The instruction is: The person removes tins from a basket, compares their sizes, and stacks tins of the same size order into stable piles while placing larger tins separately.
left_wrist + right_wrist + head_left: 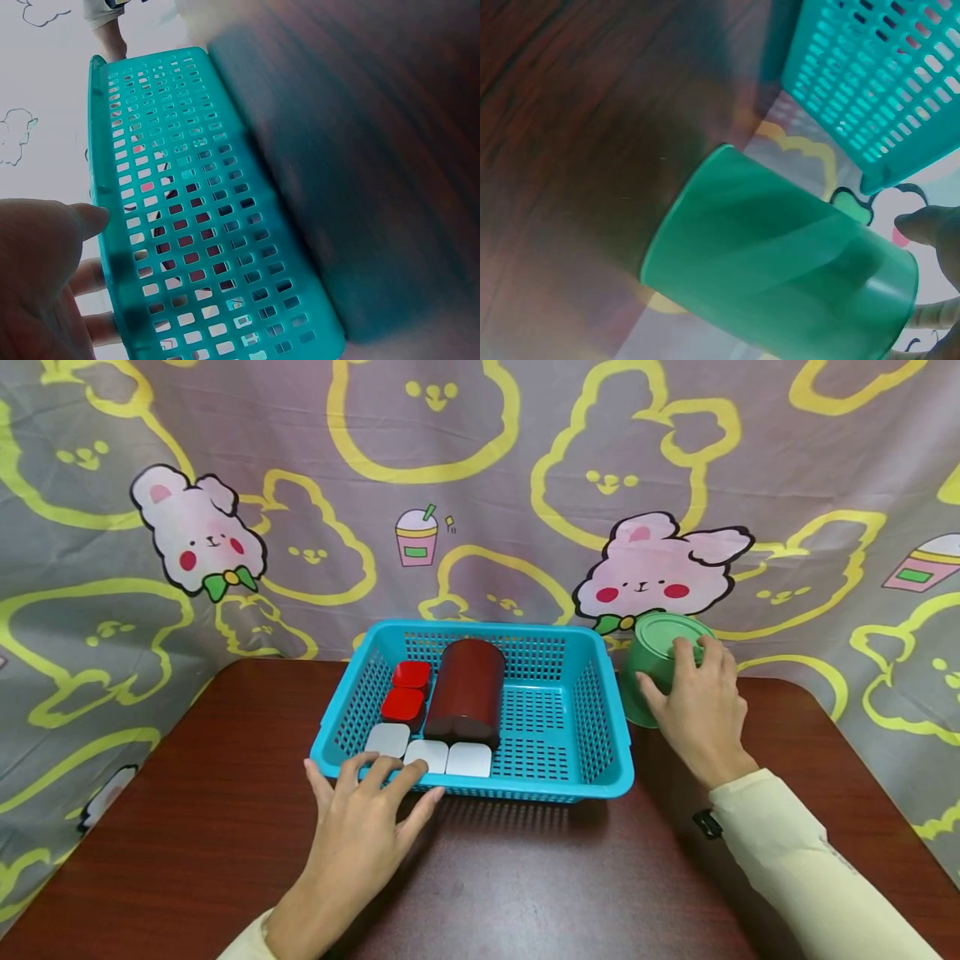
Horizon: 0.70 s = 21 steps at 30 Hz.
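A blue perforated plastic basket (600,785) stands on the table. Over its front rim lie the fingers of my left hand (363,818), near several white square-topped pieces (468,760); in the left wrist view the thumb is outside the rim and fingers are behind it, gripping it. Two red square-topped pieces (405,703) and a dark red cylinder (468,689) lying on its side are also inside. To the right, a green tapered tub (780,255) stands with its wide end down. My right hand (701,710) is spread over its top, thumb apart from its side in the right wrist view.
The brown wooden table (562,877) extends in front of and beside the basket. Behind it hangs a curtain (480,502) printed with cartoon rabbits. A small black object (707,824) shows at the right sleeve.
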Tool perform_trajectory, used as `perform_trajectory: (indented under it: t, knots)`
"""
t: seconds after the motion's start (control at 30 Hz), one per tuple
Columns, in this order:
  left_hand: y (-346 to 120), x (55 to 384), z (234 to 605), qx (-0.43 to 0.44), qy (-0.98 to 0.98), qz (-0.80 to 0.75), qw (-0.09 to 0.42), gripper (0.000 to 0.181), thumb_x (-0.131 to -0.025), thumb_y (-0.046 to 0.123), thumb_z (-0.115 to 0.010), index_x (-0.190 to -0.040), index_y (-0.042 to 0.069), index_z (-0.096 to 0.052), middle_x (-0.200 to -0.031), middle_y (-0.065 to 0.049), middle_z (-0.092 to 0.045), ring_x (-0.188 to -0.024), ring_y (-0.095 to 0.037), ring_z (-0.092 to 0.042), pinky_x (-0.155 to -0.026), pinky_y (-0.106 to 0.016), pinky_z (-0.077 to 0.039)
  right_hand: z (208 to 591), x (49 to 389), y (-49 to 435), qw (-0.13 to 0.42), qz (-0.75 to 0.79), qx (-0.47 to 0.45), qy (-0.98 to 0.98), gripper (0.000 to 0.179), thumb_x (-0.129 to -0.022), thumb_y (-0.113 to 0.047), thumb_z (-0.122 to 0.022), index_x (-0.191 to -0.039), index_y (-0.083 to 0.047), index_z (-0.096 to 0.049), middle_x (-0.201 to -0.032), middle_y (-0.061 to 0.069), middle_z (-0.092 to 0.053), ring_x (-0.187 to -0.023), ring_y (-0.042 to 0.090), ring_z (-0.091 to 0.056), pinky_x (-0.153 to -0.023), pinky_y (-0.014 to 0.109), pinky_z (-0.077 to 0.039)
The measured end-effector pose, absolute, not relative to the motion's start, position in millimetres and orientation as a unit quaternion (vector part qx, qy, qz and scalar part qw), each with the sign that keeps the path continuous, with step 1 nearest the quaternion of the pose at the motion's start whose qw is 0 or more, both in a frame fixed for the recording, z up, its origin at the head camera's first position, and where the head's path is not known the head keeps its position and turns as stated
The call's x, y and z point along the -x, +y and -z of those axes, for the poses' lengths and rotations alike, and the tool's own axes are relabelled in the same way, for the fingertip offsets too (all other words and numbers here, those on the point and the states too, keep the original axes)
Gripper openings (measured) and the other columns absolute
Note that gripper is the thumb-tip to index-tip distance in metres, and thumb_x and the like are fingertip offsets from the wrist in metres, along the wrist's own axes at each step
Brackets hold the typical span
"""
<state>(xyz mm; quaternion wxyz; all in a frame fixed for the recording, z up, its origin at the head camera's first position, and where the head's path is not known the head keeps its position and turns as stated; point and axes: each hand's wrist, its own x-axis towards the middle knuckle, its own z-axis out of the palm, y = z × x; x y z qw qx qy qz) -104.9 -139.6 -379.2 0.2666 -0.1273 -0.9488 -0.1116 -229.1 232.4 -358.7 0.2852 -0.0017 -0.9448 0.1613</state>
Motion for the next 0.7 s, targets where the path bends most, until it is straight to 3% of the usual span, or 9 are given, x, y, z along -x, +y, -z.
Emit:
perform_trajectory:
  t: [0.43, 0.7]
  knots:
    - [-139.5, 104.7, 377.8, 0.126, -0.950, 0.112, 0.264, 0.035, -0.092, 0.046, -0.078, -0.113, 0.018, -0.080, -0.108, -0.012, -0.076, -0.114, -0.043, -0.063, -0.101, -0.095, -0.016, 325.4, 212.7, 218.2, 0.317, -0.162, -0.028, -0.934, 0.068, -0.091, -0.031, -0.079, -0.146, -0.001, -0.051, -0.147, 0.030, -0.046, -0.134, 0.053, -0.047, -0.080, 0.079, -0.051]
    - [-139.7, 104.7, 378.0, 0.127, -0.950, 0.112, 0.263, 0.034, -0.093, 0.046, -0.077, -0.114, 0.019, -0.080, -0.108, -0.011, -0.076, -0.114, -0.043, -0.063, -0.101, -0.095, -0.016, 292.0, 206.5, 200.5, 0.280, -0.172, -0.045, -0.943, 0.076, -0.091, -0.036, -0.080, -0.152, -0.003, -0.047, -0.152, 0.031, -0.044, -0.135, 0.056, -0.047, -0.088, 0.080, -0.049]
